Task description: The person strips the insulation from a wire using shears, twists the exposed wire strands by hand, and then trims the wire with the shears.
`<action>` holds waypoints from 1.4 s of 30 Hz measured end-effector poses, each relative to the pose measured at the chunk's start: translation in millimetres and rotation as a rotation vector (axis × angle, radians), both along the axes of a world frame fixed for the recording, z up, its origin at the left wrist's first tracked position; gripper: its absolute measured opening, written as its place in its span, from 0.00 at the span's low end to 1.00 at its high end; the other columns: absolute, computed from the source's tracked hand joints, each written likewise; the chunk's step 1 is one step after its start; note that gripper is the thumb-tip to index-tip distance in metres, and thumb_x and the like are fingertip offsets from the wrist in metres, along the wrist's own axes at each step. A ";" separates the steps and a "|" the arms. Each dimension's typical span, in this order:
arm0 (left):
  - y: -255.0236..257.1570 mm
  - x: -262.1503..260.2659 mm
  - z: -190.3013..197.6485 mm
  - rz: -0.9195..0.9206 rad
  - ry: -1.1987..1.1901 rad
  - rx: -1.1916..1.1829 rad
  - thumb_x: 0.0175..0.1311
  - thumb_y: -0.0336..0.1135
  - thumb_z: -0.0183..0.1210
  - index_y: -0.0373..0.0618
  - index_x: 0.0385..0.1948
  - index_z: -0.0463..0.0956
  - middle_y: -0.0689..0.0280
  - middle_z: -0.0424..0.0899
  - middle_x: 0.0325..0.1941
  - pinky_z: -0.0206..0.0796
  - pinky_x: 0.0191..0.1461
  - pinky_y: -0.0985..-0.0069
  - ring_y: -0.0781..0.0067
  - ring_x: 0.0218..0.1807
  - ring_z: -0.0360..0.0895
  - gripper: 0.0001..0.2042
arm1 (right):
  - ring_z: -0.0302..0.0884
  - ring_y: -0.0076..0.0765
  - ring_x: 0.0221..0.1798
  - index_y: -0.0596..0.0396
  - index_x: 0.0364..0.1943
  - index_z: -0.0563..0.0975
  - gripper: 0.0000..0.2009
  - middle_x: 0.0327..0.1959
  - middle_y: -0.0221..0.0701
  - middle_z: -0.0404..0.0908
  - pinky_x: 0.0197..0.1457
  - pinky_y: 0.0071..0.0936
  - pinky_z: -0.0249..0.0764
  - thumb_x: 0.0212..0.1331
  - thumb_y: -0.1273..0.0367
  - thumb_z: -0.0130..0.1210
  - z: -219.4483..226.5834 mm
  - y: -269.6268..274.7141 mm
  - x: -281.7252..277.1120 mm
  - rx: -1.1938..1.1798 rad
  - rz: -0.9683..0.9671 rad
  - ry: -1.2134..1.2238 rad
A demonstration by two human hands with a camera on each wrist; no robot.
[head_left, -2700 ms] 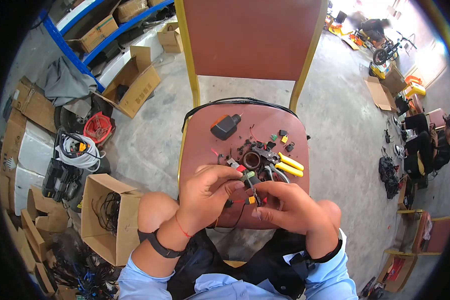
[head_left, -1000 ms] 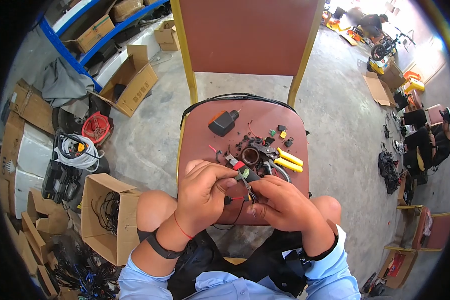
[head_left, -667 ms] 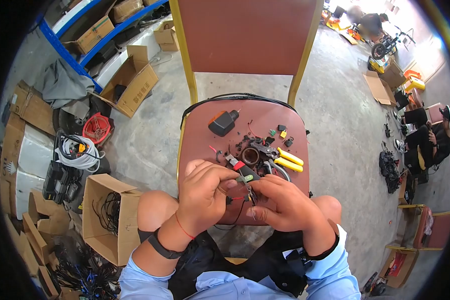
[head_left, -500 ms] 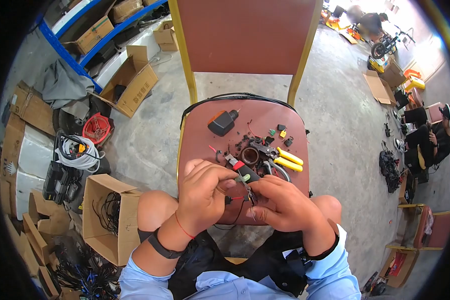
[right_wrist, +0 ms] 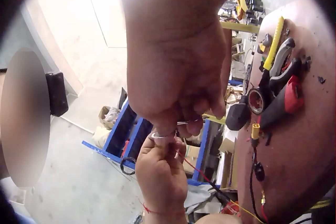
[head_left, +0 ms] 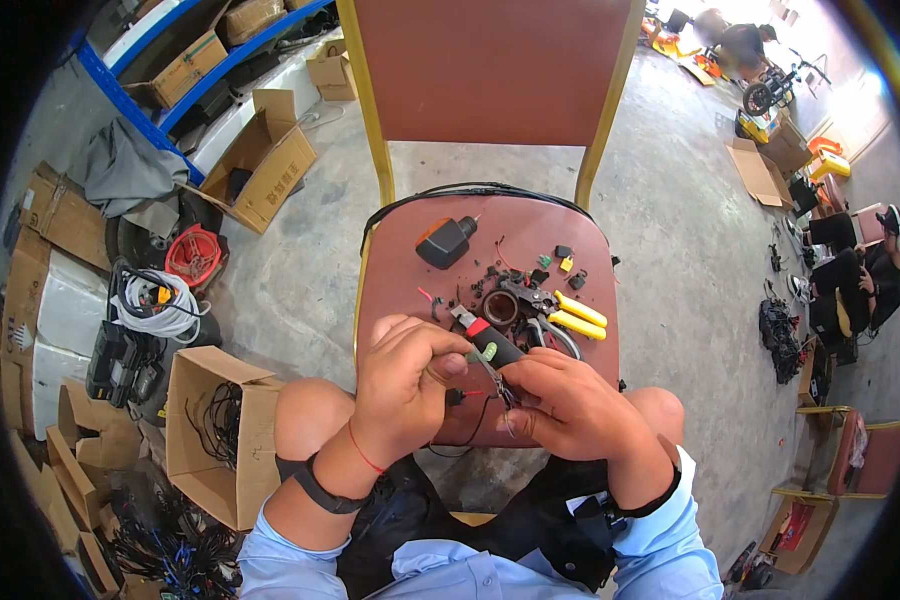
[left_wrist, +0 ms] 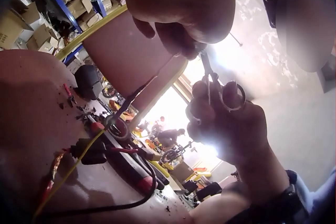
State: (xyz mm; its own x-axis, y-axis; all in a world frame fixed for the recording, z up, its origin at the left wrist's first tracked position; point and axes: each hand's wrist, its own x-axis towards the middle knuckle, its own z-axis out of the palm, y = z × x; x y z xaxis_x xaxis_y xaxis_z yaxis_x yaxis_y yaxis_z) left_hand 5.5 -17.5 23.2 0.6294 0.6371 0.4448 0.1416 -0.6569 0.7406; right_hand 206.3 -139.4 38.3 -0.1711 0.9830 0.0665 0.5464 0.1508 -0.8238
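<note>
My left hand (head_left: 407,385) pinches the end of a thin wire bundle (left_wrist: 139,90), which hangs toward the chair seat in the left wrist view. The right hand (head_left: 580,400) grips small metal scissors (head_left: 493,375), fingers in the loops; their blades (left_wrist: 207,64) reach the left fingertips. Whether the blades are closed on the wire, I cannot tell. Under the hands lies a black-and-red handled tool (head_left: 497,341). A yellow connector (right_wrist: 255,132) with a dark cable rests on the seat in the right wrist view.
The brown chair seat (head_left: 400,270) carries a tape roll (head_left: 500,308), yellow-handled pliers (head_left: 578,318), a black-and-orange lamp-like part (head_left: 444,243) and small scraps. An open carton (head_left: 200,430) stands on the left, blue shelving (head_left: 140,110) behind. Another person (head_left: 870,275) sits at the right.
Both hands keep their holds and have shifted only slightly; the scissors have changed angle a little. The yellow connector seen between the hands earlier is now hidden in the head view.
</note>
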 end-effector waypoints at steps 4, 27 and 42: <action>-0.4 0.4 -0.9 0.000 -0.012 -0.001 0.59 0.20 0.60 0.42 0.35 0.80 0.65 0.85 0.30 0.66 0.50 0.68 0.61 0.36 0.78 0.06 | 0.78 0.56 0.47 0.59 0.55 0.78 0.22 0.40 0.44 0.79 0.50 0.45 0.75 0.58 0.64 0.68 -0.8 0.4 -0.5 0.029 -0.008 0.024; 0.2 -5.5 -7.7 -0.102 -0.013 -0.300 0.76 0.32 0.56 0.38 0.37 0.78 0.66 0.79 0.33 0.68 0.42 0.78 0.77 0.34 0.76 0.07 | 0.77 0.54 0.42 0.60 0.45 0.78 0.17 0.34 0.41 0.78 0.45 0.45 0.73 0.55 0.65 0.69 2.5 -0.2 -2.6 0.078 -0.008 0.046; 4.9 1.6 -5.9 -0.095 -0.009 0.076 0.75 0.36 0.56 0.44 0.35 0.78 0.68 0.78 0.24 0.63 0.49 0.68 0.64 0.30 0.73 0.08 | 0.77 0.54 0.46 0.61 0.50 0.78 0.21 0.38 0.41 0.79 0.49 0.44 0.74 0.56 0.63 0.69 0.0 0.4 -0.8 0.076 -0.003 0.009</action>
State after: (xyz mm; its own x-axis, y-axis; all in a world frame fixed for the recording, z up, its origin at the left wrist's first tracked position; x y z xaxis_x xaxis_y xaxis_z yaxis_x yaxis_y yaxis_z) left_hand 7.1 -12.6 17.3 0.6810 0.5393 0.4954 0.0695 -0.7211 0.6894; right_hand 205.5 -139.0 38.3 -0.1672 0.9756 0.1422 0.5392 0.2112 -0.8153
